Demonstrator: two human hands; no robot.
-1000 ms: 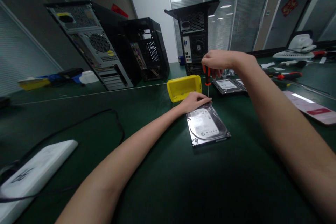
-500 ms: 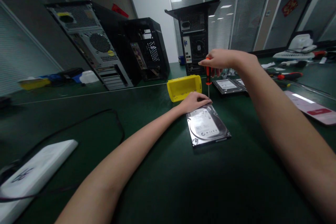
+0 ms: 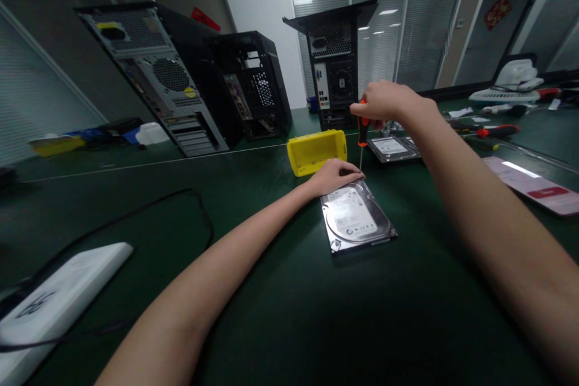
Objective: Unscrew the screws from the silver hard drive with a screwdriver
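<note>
A silver hard drive (image 3: 355,214) with a white label lies flat on the dark green table. Across its far end rests my left hand (image 3: 335,177), gripping it with thumb and fingers close to the far right corner. My right hand (image 3: 382,102) is wrapped round the handle of a red and black screwdriver (image 3: 363,132). The shaft points down, nearly upright, and its tip is at the drive's far corner beside my left fingertips. Whether a screw sits under the tip is hidden. Just behind my left hand stands a yellow plastic tray (image 3: 316,151).
More hard drives (image 3: 391,148) lie behind on the right, near a pink-white card (image 3: 529,184) and red-handled pliers (image 3: 497,131). Computer cases (image 3: 337,66) stand at the back. A white box (image 3: 67,295) and a black cable (image 3: 199,193) are on the left.
My right hand has shifted slightly right and up with the screwdriver, whose handle now leans a little to the right. My left hand and the hard drive stay in place.
</note>
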